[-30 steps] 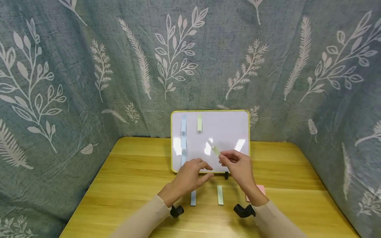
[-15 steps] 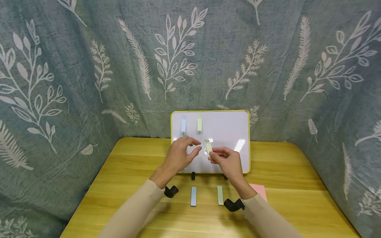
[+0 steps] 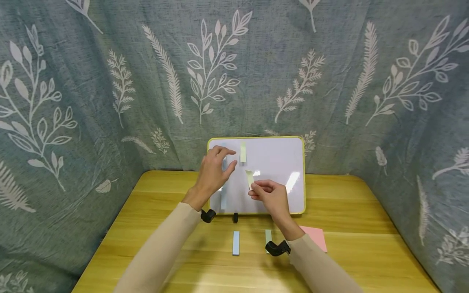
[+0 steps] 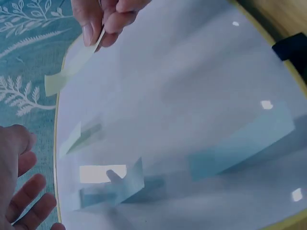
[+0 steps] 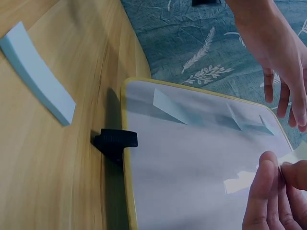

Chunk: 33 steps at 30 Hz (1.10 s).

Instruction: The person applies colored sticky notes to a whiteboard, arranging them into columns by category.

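Observation:
My right hand (image 3: pixel 271 199) pinches a pale green sticky-note strip (image 3: pixel 250 179) between thumb and fingers, in front of the whiteboard (image 3: pixel 275 154). The strip's free end points up and curls slightly. My left hand (image 3: pixel 211 173) is raised at the board's upper left, thumb and fingers apart with nothing between them. Another green strip (image 3: pixel 243 153) hangs from the board just right of the left fingertips. A column of blue strips (image 4: pixel 244 146) is stuck along the board's left side; in the head view the left hand partly hides it.
On the wooden table (image 3: pixel 176 244) in front of the board lie a blue strip pad (image 3: pixel 236 243), a green strip pad (image 3: pixel 268 235) partly hidden by the right wrist camera, and a pink note pad (image 3: pixel 315 237). A black foot (image 5: pixel 115 140) supports the board's lower edge. Patterned curtain (image 3: pixel 256 81) hangs behind.
My left hand has risen from the board's bottom edge to its upper left. The right hand has moved left with the green strip, which now stands more upright.

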Tool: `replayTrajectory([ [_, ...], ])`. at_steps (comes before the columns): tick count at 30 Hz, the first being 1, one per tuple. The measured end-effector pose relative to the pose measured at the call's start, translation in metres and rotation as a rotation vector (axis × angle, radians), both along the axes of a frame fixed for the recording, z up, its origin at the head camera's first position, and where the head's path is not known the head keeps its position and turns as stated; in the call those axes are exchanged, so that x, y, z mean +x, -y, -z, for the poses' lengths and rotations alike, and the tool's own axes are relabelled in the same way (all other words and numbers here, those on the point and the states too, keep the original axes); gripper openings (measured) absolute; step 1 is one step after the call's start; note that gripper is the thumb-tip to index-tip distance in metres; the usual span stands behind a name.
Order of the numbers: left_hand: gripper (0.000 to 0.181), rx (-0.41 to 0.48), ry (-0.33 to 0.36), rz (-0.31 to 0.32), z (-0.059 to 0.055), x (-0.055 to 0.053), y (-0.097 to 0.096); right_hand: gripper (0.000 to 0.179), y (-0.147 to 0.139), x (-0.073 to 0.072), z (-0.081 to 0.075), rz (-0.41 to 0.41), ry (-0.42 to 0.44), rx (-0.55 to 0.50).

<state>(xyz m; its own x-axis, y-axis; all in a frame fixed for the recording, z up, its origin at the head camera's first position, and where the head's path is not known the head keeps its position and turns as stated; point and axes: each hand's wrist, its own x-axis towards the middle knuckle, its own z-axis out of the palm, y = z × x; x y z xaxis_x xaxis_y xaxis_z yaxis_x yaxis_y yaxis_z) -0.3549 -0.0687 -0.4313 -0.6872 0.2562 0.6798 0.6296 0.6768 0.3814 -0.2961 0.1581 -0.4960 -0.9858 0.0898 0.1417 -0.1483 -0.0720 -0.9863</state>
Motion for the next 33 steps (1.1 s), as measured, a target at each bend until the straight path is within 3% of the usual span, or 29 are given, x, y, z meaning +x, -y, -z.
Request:
replayTrajectory([
  [7, 0.035, -0.021, 0.016, -0.03, -0.005, -0.016, 0.003, 0.026, 0.007, -0.003, -0.001, 0.031, 0.03, -0.012],
  [15, 0.045, -0.097, 0.067, -0.044, -0.01, -0.025, 0.006, 0.025, 0.015, -0.01, 0.001, 0.049, 0.051, -0.024],
  [26, 0.087, -0.291, 0.128, -0.044, -0.015, -0.03, 0.007, 0.026, 0.022, -0.02, 0.004, 0.044, 0.102, -0.076],
  [33, 0.103, -0.309, 0.175, -0.059, -0.013, -0.033, 0.007, 0.028, 0.025, -0.026, 0.007, 0.046, 0.122, -0.094],
])
